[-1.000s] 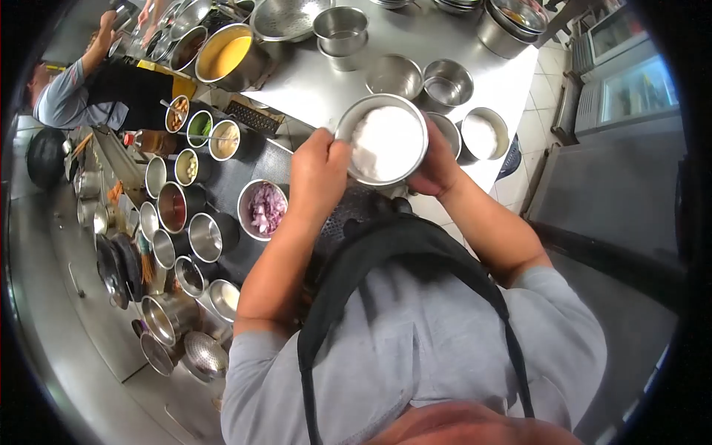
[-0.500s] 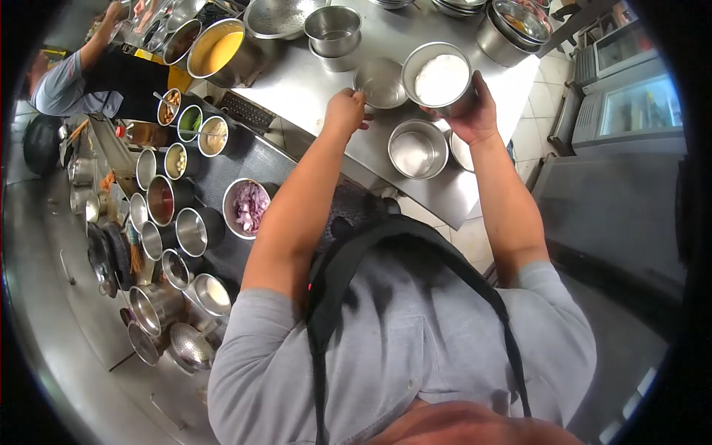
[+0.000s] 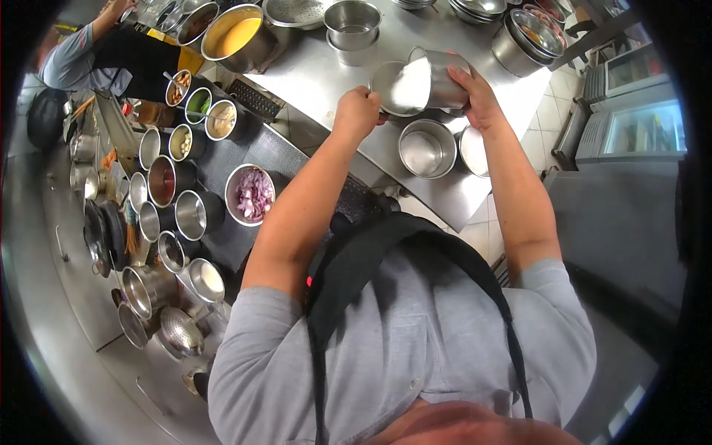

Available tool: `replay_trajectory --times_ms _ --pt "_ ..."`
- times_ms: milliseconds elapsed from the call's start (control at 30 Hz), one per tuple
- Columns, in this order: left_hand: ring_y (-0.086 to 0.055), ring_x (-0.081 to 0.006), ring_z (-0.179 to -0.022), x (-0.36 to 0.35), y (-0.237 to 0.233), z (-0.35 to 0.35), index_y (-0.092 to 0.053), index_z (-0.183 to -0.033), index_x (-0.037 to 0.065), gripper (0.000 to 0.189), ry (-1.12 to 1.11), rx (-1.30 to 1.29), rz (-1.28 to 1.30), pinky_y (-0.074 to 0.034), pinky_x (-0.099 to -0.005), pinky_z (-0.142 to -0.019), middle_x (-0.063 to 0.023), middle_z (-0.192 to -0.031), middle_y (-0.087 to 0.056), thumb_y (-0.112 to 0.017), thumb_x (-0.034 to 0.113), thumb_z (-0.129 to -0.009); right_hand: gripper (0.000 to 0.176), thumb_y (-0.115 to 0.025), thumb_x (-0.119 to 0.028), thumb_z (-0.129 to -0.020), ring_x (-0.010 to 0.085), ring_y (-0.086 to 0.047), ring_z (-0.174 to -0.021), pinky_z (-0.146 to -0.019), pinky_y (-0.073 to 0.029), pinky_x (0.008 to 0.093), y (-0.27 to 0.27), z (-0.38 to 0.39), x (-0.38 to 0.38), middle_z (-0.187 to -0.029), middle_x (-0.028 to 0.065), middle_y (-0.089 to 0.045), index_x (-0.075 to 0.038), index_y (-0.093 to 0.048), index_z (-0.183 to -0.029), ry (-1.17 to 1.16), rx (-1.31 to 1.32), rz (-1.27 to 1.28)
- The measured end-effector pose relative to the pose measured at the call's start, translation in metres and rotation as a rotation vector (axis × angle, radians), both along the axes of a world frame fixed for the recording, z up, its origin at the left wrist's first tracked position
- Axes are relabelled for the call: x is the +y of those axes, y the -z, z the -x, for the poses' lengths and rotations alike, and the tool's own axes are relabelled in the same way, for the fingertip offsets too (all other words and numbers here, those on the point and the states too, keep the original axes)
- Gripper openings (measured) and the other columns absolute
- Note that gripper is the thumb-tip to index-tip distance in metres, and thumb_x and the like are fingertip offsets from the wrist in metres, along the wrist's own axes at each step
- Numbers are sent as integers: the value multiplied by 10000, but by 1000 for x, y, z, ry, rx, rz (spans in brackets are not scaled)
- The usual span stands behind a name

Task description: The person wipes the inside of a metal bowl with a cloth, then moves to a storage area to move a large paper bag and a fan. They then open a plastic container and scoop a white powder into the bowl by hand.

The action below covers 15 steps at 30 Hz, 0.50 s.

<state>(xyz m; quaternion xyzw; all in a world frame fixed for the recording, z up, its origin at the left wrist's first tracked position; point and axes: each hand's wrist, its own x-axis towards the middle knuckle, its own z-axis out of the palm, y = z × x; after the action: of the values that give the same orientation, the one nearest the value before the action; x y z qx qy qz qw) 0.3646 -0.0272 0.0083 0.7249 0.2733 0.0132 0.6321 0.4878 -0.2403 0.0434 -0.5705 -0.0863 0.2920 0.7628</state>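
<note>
My right hand (image 3: 478, 96) is wrapped round a steel pot (image 3: 446, 87), which lies tilted on its side with its mouth to the left. White powder or grains (image 3: 412, 85) spill from it into a second steel pot (image 3: 380, 80). At that second pot's near left rim, my left hand (image 3: 358, 113) is closed on the edge. Just below them on the metal table (image 3: 460, 196) stands a steel pot (image 3: 428, 150) with a little white residue inside. Beside it, partly behind my right forearm, sits a container of white contents (image 3: 473, 150).
Two stacked steel pots (image 3: 352, 28) and a pot of yellow liquid (image 3: 239, 37) stand farther back. At left, a bowl of chopped purple onion (image 3: 252, 194) sits among several steel containers. Another person (image 3: 81, 63) works at upper left. A glass-door fridge (image 3: 645, 133) is at right.
My right hand has tipped its pot over to the left, and the white contents now run into the second pot. My left hand has closed on that pot's rim.
</note>
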Motion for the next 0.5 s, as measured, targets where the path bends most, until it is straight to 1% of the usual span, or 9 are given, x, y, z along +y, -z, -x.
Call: replay_trajectory --times_ms 67,167,233,267,300,367,400,467,500 --pt "-716 -241 -630 1 8 1 -612 -922 -112 288 -2 -10 16 -563 -318 -571 -182 -768 -680 -481 144 -917 781 -733 -312 -873 222 -562 -1177 -991 -447 340 -1 -1 5 -1279 137 -583 -25 -344 -1486 -30 -71 67" --pt "-714 -245 -625 2 13 2 -603 -919 -119 288 -23 -20 51 -564 -314 -571 -184 -757 -673 -480 141 -914 813 -749 -316 -855 209 -546 -1208 -1003 -438 333 2 -5 10 -1304 148 -570 -5 -341 -1486 -79 -159 121" --pt "-718 -293 -741 4 13 4 -578 -1039 -164 325 3 18 112 -623 -339 -664 -189 -921 -647 -470 122 -929 839 -760 -326 -841 209 -540 -1217 -1017 -428 331 1 -9 15 -1317 154 -564 7 -337 -1485 -95 -232 189" --pt "-718 -293 -741 4 15 4 -578 -1039 -164 325 1 15 116 -623 -339 -664 -189 -921 -647 -470 122 -929 866 -771 -336 -828 209 -534 -1226 -1032 -417 330 -1 -10 17 -1329 161 -558 19 -334 -1485 -106 -302 252" --pt "-712 -293 -755 4 18 5 -579 -1038 -157 319 -12 16 140 -623 -352 -674 -193 -935 -641 -474 124 -929 866 -771 -336 -828 209 -534 -1226 -1032 -417 330 -3 -9 19 -1329 161 -558 19 -334 -1485 -109 -304 255" --pt "-706 -294 -768 3 20 6 -580 -1038 -150 313 -25 15 166 -623 -365 -685 -197 -949 -635 -478 125 -928 931 -785 -424 -793 242 -503 -1276 -1076 -376 347 -15 -4 26 -1369 196 -532 43 -351 -1472 -119 -384 349" --pt "-699 -291 -776 3 22 7 -581 -1036 -143 307 -46 -1 209 -621 -372 -698 -199 -957 -633 -482 126 -927 931 -785 -424 -793 242 -503 -1276 -1076 -376 347 -12 -8 26 -1369 196 -532 43 -351 -1472 -121 -386 352" --pt "-692 -289 -784 2 25 9 -582 -1034 -135 300 -69 -16 256 -619 -379 -711 -202 -965 -631 -486 127 -925 880 -776 -385 -826 203 -509 -1253 -1036 -406 313 -9 -16 29 -1392 164 -504 3 -353 -1493 -122 -609 522" --pt "-691 -289 -793 2 26 9 -579 -1031 -134 297 -55 -11 255 -618 -379 -721 -205 -968 -630 -487 127 -925 880 -776 -385 -826 203 -509 -1253 -1036 -406 313 -7 -18 28 -1392 164 -504 3 -353 -1493 -125 -611 524"
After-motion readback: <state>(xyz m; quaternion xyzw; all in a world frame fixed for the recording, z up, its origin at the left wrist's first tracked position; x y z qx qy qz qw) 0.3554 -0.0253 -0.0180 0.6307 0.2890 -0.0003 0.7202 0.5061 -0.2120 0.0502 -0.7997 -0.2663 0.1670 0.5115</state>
